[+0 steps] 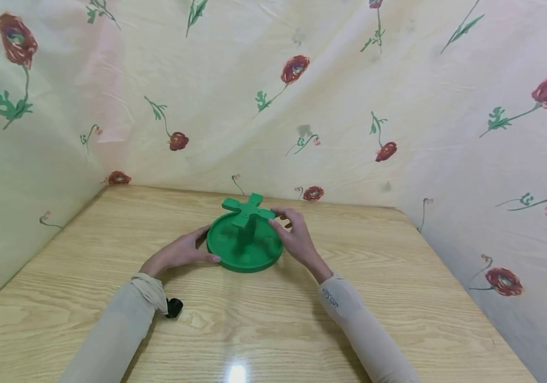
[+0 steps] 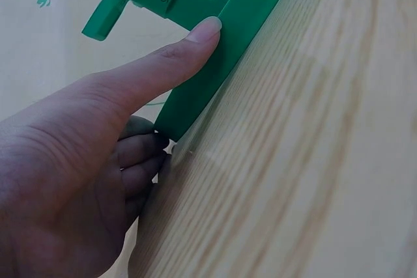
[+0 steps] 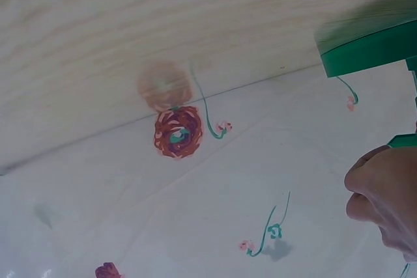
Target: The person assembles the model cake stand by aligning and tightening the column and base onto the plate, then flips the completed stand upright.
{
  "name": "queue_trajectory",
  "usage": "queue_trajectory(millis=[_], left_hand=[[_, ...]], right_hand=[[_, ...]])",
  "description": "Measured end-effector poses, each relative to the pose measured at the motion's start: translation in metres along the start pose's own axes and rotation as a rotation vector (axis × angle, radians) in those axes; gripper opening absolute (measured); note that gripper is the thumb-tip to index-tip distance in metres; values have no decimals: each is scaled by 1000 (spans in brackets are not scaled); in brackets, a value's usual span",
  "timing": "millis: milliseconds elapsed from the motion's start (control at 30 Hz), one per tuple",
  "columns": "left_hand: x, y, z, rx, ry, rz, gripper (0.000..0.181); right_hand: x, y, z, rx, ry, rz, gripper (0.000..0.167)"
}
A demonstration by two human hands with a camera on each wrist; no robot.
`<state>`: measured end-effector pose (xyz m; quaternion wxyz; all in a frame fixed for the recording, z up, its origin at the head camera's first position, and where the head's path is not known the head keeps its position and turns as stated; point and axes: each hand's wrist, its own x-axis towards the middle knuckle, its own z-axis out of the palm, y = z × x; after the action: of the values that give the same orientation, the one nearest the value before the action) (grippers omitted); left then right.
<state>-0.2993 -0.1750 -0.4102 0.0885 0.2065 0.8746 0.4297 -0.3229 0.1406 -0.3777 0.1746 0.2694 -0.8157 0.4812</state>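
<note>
A green round tray (image 1: 222, 242) with a raised rim sits on the table. From its middle rises a green post (image 1: 247, 230), topped by a green star-shaped piece (image 1: 248, 209) with several flat arms. My left hand (image 1: 182, 252) grips the tray's left edge; in the left wrist view the thumb (image 2: 205, 29) lies on the rim (image 2: 241, 37) and the other fingers curl at the far side. With thumb and fingers, my right hand (image 1: 298, 238) pinches the right arm of the star piece. In the right wrist view, that hand (image 3: 388, 187) is partly cut off by the frame.
The light wood table (image 1: 373, 319) carries the tray. Pale floral cloth (image 1: 235, 106) hangs behind and along both sides. A small black object (image 1: 174, 308) is at the left sleeve's cuff.
</note>
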Motion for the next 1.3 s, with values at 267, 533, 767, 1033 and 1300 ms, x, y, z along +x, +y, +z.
queue_trajectory(millis=[267, 533, 767, 1033, 1300], left_hand=[[0, -1, 0, 8, 2, -12, 107], [0, -1, 0, -3, 4, -8, 106], [1, -1, 0, -6, 5, 5, 106], [-1, -2, 0, 12, 7, 12, 106], [0, -1, 0, -6, 4, 16, 107]], right_hand=[[-6, -5, 2, 19, 26, -26, 32], [-8, -9, 7, 6, 55, -23, 31], [-12, -14, 10, -4, 78, -4, 29], [-16, -20, 16, -2, 123, 0, 29], [-20, -28, 24, -22, 167, -19, 29]])
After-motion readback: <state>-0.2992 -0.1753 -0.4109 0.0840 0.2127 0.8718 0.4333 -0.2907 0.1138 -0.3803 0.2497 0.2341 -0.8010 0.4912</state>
